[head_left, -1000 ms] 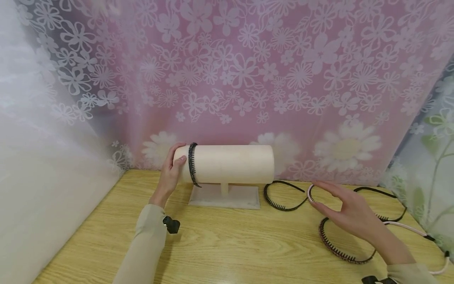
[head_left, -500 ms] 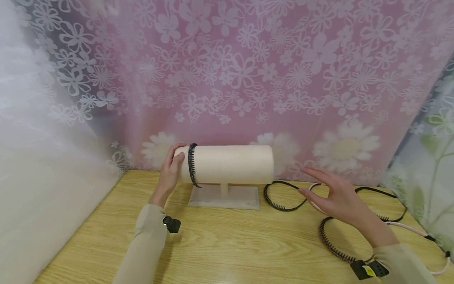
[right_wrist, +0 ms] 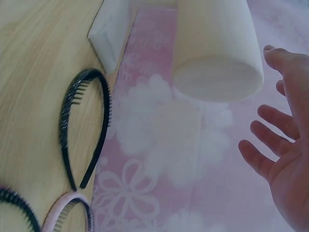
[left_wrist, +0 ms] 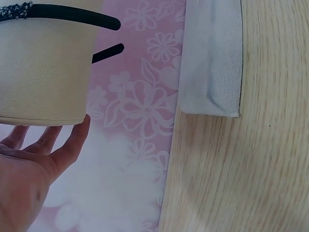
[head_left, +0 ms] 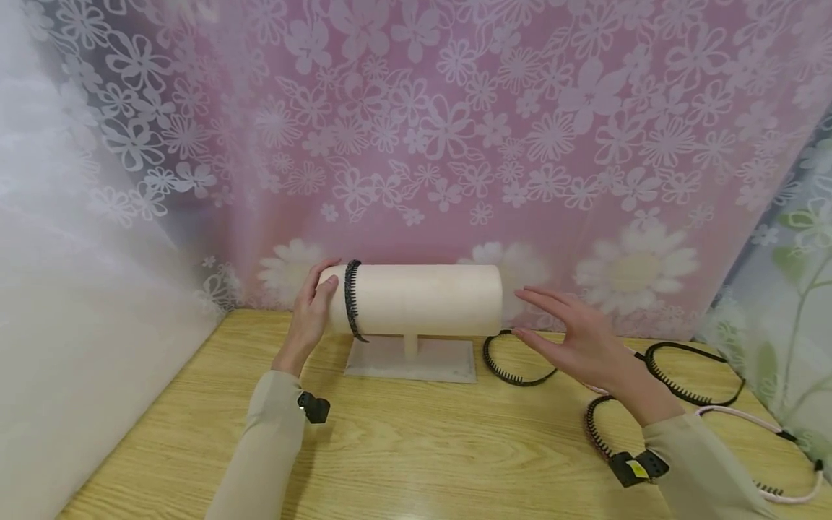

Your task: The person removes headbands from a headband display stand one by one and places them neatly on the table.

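Observation:
A cream, roll-shaped headband stand (head_left: 429,300) lies level on a post above a pale rectangular base (head_left: 448,361). Around its left part sits a black, toothed headband (head_left: 352,296); glittering beads show on this in the left wrist view. My left hand (head_left: 310,310) grips the roll's left end, thumb in front and fingers over the far side. Just off the roll's right end is my right hand (head_left: 578,343), holding nothing, its fingers spread toward the roll without touching it. Below that end, a black headband (right_wrist: 64,121) lies on the table.
More headbands lie at the right: a dark one (head_left: 593,426) partly under the right wrist, a black one (head_left: 663,379) and a pink one (head_left: 744,414). Another pink headband (right_wrist: 58,210) is mostly hidden behind the right hand. A pink flowered curtain (head_left: 416,144) hangs behind.
My right hand has moved left, away from the pink headband and up beside the roll's right end. The left hand and the stand have stayed in place.

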`<state>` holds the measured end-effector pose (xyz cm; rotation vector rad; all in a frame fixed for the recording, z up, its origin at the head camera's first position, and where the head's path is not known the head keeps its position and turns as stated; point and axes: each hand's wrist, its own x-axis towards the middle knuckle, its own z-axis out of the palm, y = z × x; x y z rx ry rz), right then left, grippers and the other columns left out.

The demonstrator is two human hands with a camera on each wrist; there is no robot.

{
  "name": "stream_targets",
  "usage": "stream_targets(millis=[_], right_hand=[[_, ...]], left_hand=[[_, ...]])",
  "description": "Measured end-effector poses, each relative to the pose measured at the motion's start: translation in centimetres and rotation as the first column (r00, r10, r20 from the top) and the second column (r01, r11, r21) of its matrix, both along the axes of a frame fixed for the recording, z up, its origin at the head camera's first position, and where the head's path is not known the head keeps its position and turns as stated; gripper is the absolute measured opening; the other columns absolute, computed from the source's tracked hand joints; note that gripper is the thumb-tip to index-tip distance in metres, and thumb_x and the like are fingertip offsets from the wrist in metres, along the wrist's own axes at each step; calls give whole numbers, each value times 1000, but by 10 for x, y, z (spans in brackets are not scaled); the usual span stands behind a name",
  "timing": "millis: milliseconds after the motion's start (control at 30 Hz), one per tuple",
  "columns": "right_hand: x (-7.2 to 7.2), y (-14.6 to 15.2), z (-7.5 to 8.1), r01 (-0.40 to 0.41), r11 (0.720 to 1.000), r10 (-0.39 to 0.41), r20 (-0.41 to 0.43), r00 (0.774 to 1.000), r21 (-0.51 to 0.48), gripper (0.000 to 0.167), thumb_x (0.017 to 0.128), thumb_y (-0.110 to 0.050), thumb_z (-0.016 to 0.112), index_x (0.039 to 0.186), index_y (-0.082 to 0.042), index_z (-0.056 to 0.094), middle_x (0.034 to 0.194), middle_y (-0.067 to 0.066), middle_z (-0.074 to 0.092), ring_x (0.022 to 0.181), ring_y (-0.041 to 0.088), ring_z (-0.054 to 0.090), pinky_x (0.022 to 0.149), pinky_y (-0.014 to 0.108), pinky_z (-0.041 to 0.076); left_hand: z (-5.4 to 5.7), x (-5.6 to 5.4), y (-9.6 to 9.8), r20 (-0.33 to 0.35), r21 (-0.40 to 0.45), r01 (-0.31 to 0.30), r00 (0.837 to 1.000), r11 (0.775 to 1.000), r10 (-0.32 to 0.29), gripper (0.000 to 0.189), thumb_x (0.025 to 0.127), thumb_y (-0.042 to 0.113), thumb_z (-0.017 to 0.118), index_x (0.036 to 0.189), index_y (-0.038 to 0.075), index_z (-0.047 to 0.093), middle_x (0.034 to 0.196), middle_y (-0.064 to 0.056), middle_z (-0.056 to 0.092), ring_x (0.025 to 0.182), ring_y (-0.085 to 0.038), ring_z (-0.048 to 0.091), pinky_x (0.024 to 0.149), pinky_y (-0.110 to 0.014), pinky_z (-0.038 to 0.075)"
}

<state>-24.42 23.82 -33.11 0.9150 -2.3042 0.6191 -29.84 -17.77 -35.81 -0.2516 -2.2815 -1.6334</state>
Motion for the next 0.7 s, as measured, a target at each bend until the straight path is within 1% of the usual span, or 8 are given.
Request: stream_targets(millis=[33,67,133,200,333,433,467,700], right_hand=[[-2,-3,1,-1,1000,1,-4,1000,3,65,79,-10,86,140,-14,63,138,14,64,123,33,63,92,51,56],[-4,-6,3,-8,1000,8,-3,1000,0,65,79,-11,86,140,-13,63,138,15,64,124,35,63,93,54,55],[-8,-11,6,-17,1000,17,-9,1000,3,65,79,-12,87,140,-12,63,139,15,64,124,36,63,94,54,55],[-11,-17,8,-34,999,34,-24,999,1,64,79,-12,87,139,-10,64,138,16,64,122,36,64,94,53,55],[-18,-27,10,-46,999,46,-50,998,-7,61,79,-15,87,136,-9,66,137,15,65,115,32,68,91,50,56],[-22,-34,11,-50,999,49,-42,998,-7,59,81,-18,86,136,-9,66,138,16,65,117,33,67,95,52,55],[-24,-36,12,-57,998,56,-40,998,-4,59,81,-19,86,136,-9,66,139,16,64,123,36,64,98,54,54],[-37,-55,21,-83,996,83,-16,996,11,67,84,-25,84,145,-10,58,146,16,58,134,37,55,108,57,47]], left_hand=[[0,-1,0,-3,3,1,1000,1000,-1,47,108,41,41,153,27,46,150,-11,50,113,-32,58,81,-38,51],[-1,-1,0,-8,5,2,1000,1000,-2,47,108,40,41,152,26,46,149,-12,51,112,-32,58,81,-39,51],[1,0,1,-19,5,1,1000,1000,-1,46,108,39,41,151,24,47,148,-13,52,111,-32,58,79,-38,51],[9,7,4,-15,2,2,1000,1000,-2,47,108,36,41,151,18,47,148,-15,52,111,-33,58,80,-38,50],[8,6,3,-20,3,0,1000,1000,0,46,108,36,41,150,19,48,146,-15,53,109,-32,58,79,-38,50],[7,6,4,-24,12,1,1000,1000,-1,46,108,36,41,150,18,48,145,-15,53,106,-30,58,77,-38,51],[7,6,4,-25,16,2,1000,1000,-1,46,108,36,41,150,18,48,145,-15,53,106,-30,58,77,-37,51],[7,7,5,-37,20,1,999,1000,0,46,108,35,41,150,17,48,145,-15,54,104,-29,59,76,-34,52]])
